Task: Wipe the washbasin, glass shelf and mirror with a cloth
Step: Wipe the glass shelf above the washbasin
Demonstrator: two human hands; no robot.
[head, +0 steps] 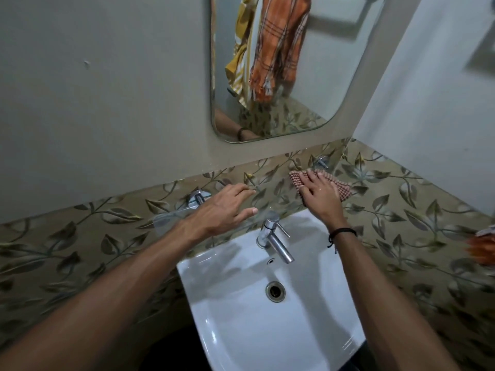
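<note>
The right hand point(320, 195) presses a red-and-white checked cloth point(343, 189) flat, fingers straight, on the right end of the clear glass shelf point(171, 219) above the white ceramic washbasin point(241, 317), while the left hand point(222, 210) rests open-fingered on the shelf's middle, below the rounded wall mirror point(316, 76).

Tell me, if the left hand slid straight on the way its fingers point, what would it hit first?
Probably the right hand pressing the cloth on the glass shelf, though depth is unclear.
</note>
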